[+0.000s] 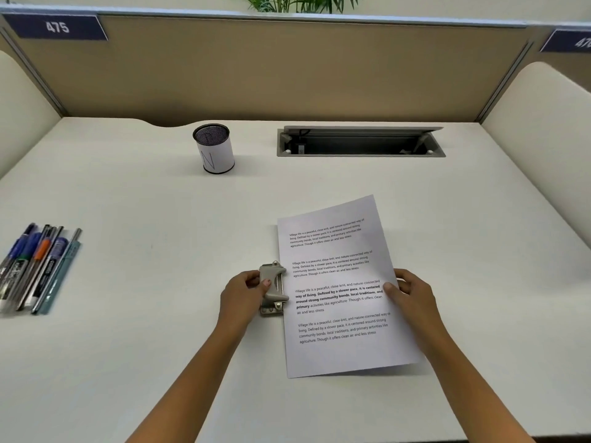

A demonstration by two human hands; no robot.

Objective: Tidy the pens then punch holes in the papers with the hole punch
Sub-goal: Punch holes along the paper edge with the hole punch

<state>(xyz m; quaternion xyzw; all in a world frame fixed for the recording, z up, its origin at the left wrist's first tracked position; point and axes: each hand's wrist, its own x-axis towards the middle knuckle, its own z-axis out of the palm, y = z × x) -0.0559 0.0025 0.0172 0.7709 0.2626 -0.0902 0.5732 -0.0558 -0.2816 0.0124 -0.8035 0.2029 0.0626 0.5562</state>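
A printed sheet of paper (pixel 342 314) lies at the desk's middle right, its right side lifted slightly off the surface. My right hand (pixel 412 295) pinches its right edge, thumb on top. A grey metal hole punch (pixel 272 287) sits against the paper's left edge, and my left hand (pixel 244 294) grips it from the left, thumb on its lever. Several pens and markers (pixel 35 266) lie side by side on the desk's left edge. A black mesh pen holder (pixel 215 149) with a white paper label stands at the back, with nothing visible inside.
An open cable tray (pixel 361 142) is set into the white desk (pixel 160 251) at the back right. A tan partition (pixel 271 68) closes off the far side, and cream side panels (pixel 543 123) flank the desk.
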